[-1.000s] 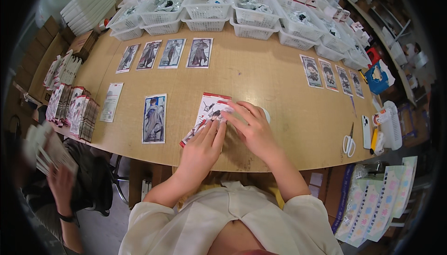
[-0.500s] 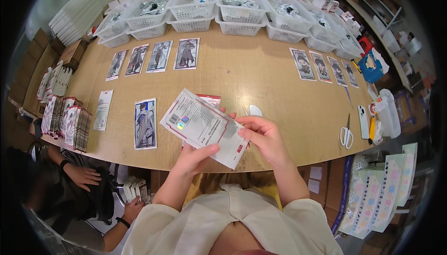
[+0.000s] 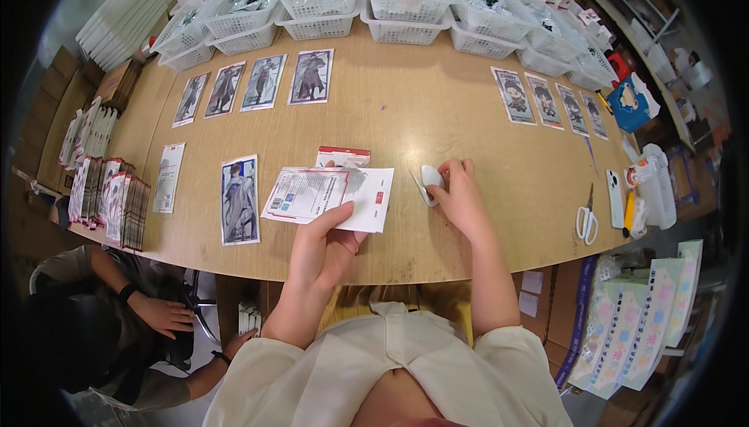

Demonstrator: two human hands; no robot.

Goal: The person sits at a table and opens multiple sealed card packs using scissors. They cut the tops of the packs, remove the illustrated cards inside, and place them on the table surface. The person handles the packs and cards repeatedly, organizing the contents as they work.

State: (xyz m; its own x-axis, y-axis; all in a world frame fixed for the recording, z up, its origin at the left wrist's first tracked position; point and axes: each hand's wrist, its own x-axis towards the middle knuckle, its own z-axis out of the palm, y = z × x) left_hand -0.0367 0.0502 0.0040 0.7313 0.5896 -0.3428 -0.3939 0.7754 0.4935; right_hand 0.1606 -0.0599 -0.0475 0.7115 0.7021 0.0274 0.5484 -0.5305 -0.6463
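Observation:
My left hand (image 3: 321, 244) grips a flat white packet (image 3: 363, 201) with a red line border and a barcode on its face, thumb on top. The packet lies tilted above the table's near edge. Behind it, partly covered, is another red-and-white packet (image 3: 343, 154) on the table. To the right, my right hand (image 3: 462, 197) pinches a small white rounded tool (image 3: 428, 176) with a thin straight grey part, resting at the tabletop. Left of the held packet lies a character picture card (image 3: 239, 199), with a white packet (image 3: 168, 179) beyond it.
White baskets (image 3: 406, 17) of bagged items line the far side. Picture cards lie in rows at far left (image 3: 264, 82) and far right (image 3: 514, 96). Stacked packets (image 3: 105, 197) stand at left; scissors (image 3: 587, 220) and a phone (image 3: 615, 193) at right. A co-worker's hand (image 3: 164, 314) is lower left.
My right hand has let go of the packet, moved right and taken hold of the white tool. The packet has turned flatter in my left hand. The co-worker's arms have shifted right.

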